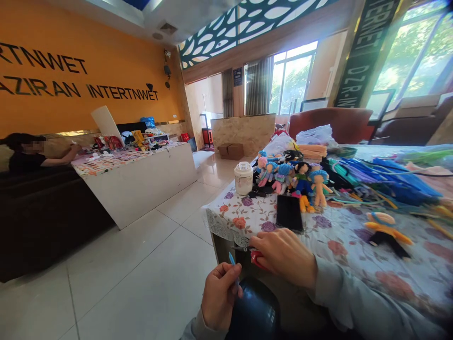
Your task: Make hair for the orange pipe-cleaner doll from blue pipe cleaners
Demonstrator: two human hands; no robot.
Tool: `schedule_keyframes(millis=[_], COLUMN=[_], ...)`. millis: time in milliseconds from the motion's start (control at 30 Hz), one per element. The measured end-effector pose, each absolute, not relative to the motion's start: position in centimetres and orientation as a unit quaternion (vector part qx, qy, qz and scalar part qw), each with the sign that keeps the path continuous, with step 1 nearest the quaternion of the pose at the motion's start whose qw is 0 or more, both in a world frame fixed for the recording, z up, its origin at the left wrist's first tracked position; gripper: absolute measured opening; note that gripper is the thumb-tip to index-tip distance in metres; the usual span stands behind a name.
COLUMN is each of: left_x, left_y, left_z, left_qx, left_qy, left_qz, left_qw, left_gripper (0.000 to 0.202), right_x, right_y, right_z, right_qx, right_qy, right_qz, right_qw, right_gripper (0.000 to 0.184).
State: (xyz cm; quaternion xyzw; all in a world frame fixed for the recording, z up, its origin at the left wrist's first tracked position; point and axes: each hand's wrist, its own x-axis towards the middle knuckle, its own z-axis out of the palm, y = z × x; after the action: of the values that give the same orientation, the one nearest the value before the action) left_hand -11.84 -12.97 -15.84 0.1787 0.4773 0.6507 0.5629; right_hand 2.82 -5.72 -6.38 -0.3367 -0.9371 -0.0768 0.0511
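Observation:
Between the thumb and fingers of my left hand [221, 293] is a short light-blue piece of pipe cleaner [231, 258], its tip pointing up. My right hand [283, 257] is at the table's front edge, closed around the red handles of scissors [260, 260]. The dark blades point left, above and just right of the blue tip, apart from it. Behind my right hand a black phone [289, 213] lies on the flowered tablecloth [244, 212]. A small doll in yellow and black [387, 233] lies to the right.
Several small dolls [283, 174] crowd the table beside a white lidded cup [243, 179]. Bundles of blue pipe cleaners [399, 179] lie at the right. A black seat [255, 309] is below my hands. Across the tiled floor, a person [26, 156] sits at another table [141, 174].

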Motion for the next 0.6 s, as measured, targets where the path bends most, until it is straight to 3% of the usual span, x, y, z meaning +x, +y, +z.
schedule_keyframes(millis=[167,400,600], left_x=[-11.9,-11.7,-11.8], left_y=[-13.1,-13.4,-13.3], left_z=[-16.2,-15.9,-15.9], left_qx=[0.187,0.218,0.195], left_qy=[0.452,0.432,0.439], left_qz=[0.664,0.685,0.691], left_qw=[0.565,0.544,0.54], left_gripper=[0.044,0.037,0.041], right_x=[1.2,-3.0,-4.9], right_y=[-3.7,0.0,0.6], right_z=[-5.7,-7.2,-8.0], right_qx=[-0.33,-0.316,-0.332], right_qy=[-0.942,-0.948,-0.928], right_qz=[-0.025,0.035,0.137], right_qw=[0.058,-0.029,-0.098], right_gripper=[0.019,0.034,0.029])
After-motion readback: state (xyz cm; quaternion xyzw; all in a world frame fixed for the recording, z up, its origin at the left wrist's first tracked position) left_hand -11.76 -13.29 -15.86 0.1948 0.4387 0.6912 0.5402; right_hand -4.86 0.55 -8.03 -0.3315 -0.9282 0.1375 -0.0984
